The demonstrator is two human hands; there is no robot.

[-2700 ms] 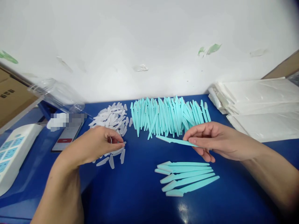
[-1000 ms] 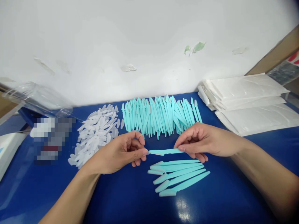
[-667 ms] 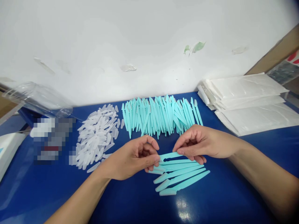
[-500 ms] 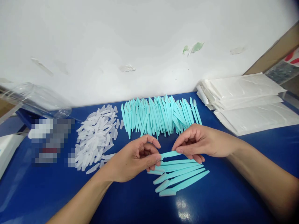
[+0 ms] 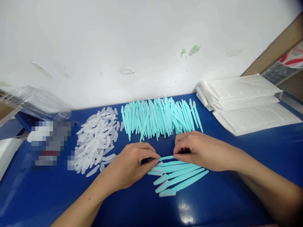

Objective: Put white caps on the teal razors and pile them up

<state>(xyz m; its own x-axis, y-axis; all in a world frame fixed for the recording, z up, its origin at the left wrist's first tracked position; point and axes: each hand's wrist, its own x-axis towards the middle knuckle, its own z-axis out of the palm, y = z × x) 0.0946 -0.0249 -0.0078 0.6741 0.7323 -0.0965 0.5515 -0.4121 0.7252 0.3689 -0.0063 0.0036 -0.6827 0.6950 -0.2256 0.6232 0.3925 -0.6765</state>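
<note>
Both bare hands meet over the glossy blue desk (image 5: 132,208) as I watch from afar, a slim turquoise blade-shaped piece (image 5: 166,158) stretched between them. At its left end, I see the left hand (image 5: 134,165) with its grip pinched narrow, thumb against forefinger; the fingertips hide that end, so I cannot tell its exact shape there. At the other end, the right hand (image 5: 201,151) has its grip closed on the narrow handle, palm turned down. The piece lies nearly level, at the far edge of a small fan of matching turquoise pieces (image 5: 182,178), their broad tips toward the left; whether it touches the nearest of them I cannot tell.

Beyond the hands, I see a large turquoise heap (image 5: 161,118) lined up before the white wall (image 5: 106,41), most pieces pointing away from the person. Left of it, near the left forearm, sits a pile of translucent white slips (image 5: 96,138), a few lying loose at its edges. Flat white packets (image 5: 243,88) are stacked at the back right, well apart from the fan, and a clear plastic container (image 5: 44,101) lies on its side at the back left.
</note>
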